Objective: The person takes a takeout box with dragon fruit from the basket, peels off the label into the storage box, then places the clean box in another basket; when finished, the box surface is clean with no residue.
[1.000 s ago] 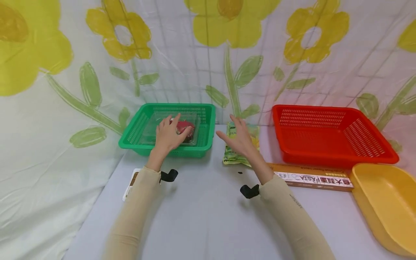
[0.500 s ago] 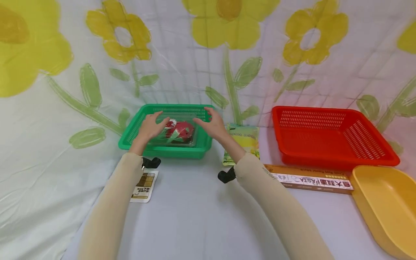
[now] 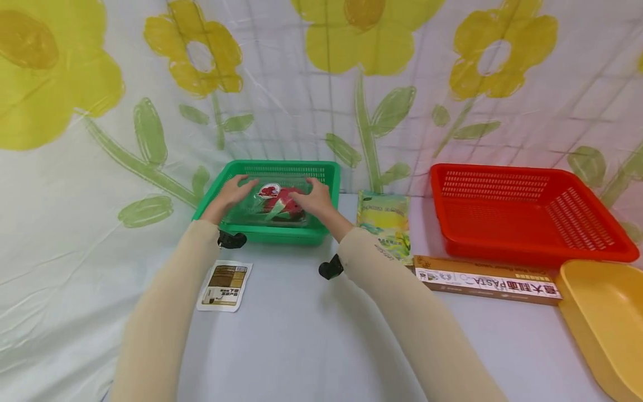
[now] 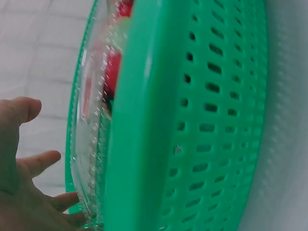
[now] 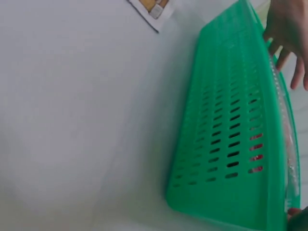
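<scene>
A clear plastic box [image 3: 251, 209] holding a red dragon fruit [image 3: 285, 202] lies in the green basket [image 3: 281, 237]. My left hand [image 3: 230, 195] is at the box's left end, its fingers spread. In the left wrist view the left hand [image 4: 29, 192] shows its lower fingertips right at the box's edge. At the right end is my right hand [image 3: 317, 198], its thumb over the lid and fingers reaching to the far side. The right wrist view shows the left hand [image 5: 291, 33] across the basket; little of the right hand is visible there.
A green-and-yellow packet [image 3: 384, 220] lies right of the green basket. Farther right are a red basket [image 3: 492, 220], a long pasta box [image 3: 487, 282] and a yellow tub [image 3: 603, 307]. A small white-and-brown pouch [image 3: 225, 285] lies in front, left.
My left hand has moved left off the dragon fruit to the box's left end. The right hand has come left from over the packet to the box's right end.
</scene>
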Motion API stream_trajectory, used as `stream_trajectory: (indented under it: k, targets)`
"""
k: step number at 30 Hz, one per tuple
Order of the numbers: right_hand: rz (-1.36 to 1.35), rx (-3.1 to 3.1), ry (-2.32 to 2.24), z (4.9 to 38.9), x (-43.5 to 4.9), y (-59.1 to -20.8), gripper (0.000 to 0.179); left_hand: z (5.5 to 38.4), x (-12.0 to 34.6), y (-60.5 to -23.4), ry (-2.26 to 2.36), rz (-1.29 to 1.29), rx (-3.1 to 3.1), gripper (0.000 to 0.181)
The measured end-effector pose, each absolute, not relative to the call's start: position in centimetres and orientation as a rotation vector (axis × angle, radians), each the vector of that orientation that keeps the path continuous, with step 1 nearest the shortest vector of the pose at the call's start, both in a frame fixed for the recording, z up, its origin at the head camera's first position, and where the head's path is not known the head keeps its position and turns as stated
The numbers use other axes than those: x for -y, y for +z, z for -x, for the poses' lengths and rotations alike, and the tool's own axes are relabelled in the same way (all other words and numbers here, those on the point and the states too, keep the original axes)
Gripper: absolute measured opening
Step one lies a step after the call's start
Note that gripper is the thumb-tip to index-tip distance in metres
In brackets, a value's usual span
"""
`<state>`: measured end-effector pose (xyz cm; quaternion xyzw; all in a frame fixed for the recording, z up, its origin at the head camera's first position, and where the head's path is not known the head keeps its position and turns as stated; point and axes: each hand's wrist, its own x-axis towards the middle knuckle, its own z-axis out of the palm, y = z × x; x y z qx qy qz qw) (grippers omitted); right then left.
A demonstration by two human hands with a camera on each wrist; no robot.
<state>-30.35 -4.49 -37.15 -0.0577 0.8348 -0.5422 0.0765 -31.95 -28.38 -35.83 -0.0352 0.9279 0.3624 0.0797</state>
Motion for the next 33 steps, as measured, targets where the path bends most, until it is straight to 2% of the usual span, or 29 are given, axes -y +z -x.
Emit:
stream_trajectory:
  k: [11, 22, 33]
  targets:
    - [-0.041, -2.378, -1.698, 31.0, 5.6, -38.6, 0.073, 32.7, 29.6, -36.4, 1.129, 0.117, -2.693, 0.071]
    - [-0.140, -2.379, -1.749, 31.4, 5.8, -38.7, 0.065, 33.2, 30.0, -36.4, 1.206, 0.109, -2.597, 0.073]
    - [-0.189, -2.347, -1.732, 31.8, 5.9, -38.4, 0.065, 33.4, 30.4, -35.9, 1.225, 0.055, -2.558, 0.067]
